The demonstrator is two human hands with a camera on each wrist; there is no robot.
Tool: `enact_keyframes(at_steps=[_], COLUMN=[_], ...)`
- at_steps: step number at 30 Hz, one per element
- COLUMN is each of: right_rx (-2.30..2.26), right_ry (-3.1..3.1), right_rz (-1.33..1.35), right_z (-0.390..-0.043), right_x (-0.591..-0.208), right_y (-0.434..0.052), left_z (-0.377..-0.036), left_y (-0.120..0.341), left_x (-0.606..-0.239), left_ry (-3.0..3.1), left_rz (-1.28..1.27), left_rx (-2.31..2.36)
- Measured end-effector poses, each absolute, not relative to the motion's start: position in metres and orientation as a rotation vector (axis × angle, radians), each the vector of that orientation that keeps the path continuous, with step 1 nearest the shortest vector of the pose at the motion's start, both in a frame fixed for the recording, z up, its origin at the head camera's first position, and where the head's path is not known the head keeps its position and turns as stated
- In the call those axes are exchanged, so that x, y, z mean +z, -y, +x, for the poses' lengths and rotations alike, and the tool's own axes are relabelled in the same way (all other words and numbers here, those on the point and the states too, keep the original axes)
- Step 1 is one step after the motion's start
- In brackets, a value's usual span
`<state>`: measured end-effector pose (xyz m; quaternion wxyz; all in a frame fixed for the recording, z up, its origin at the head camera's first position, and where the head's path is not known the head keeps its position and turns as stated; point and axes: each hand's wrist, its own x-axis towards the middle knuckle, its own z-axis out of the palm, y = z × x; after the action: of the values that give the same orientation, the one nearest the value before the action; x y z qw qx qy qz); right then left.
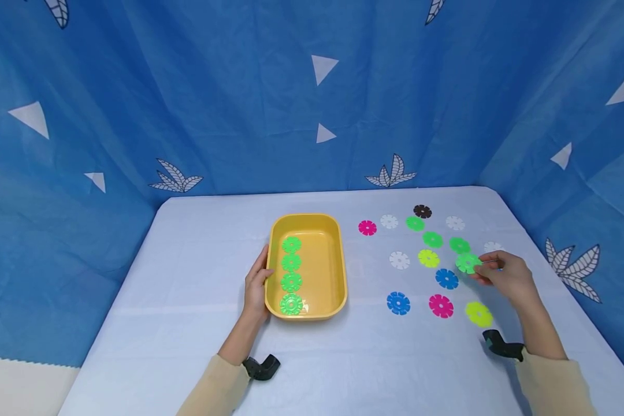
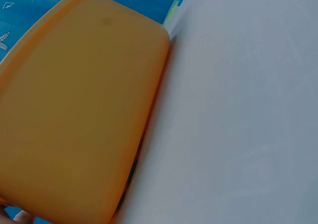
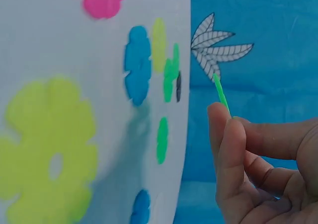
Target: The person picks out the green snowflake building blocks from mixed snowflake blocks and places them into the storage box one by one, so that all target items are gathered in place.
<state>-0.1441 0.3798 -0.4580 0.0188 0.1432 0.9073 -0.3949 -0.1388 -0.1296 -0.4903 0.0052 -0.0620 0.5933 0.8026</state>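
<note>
1. across the background, a blue curtain printed with white triangles and leaves closes three sides of a table under a pale cloth; a person sits at its near edge, cream sleeves showing.
2. at table centre, a yellow tray holds four green discs in a single row along its left half; its right half is bare.
3. the left hand rests against the tray's left wall, fingers fairly straight along the rim, steadying and not clasping.
4. the right hand pinches a green disc between thumb and fingertips, just above the cloth, amid the loose pieces right of the tray.
5. loose discs lie scattered flat on the cloth: three more green ones, two yellow-green, two blue, two pink, one black, several white.
6. judgement on progress: roughly half done if green pieces alone are being gathered; four are lodged, one is in hand, three remain out.
7. view differences: the head view alone shows the row in the tray and the full scatter; the left wrist view shows only the tray's outer wall and bare cloth, hand barely visible; the right wrist view shows the held disc edge-on, raised clear of the cloth, with the fingertips closed on it.
</note>
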Motion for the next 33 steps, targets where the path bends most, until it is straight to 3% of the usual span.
enact_keyframes(at_steps=[5,13,17,33], right_rx=[-1.366,-1.352,-1.373,-1.382], right_ry=[-2.809,-2.677,-2.640,-2.519], right_rz=[0.289,0.158,0.047,-0.124], right_z=[-0.163,-0.178,-0.193,-0.235], right_x=[-0.468,-0.399,-0.384,-0.391], right_y=[-0.372,-0.264,-0.221,-0.104], left_z=[-0.138,-0.138,-0.138,-0.139], left_y=[0.131,0.132,0.131,0.131], left_x=[-0.491,-0.489,-0.488,-0.490], left_ry=[-1.853,-1.830,-1.833,-1.841], left_rz=[-0.182,-0.172,-0.177,-0.175], left_rx=[2.519,2.526,2.527,2.529])
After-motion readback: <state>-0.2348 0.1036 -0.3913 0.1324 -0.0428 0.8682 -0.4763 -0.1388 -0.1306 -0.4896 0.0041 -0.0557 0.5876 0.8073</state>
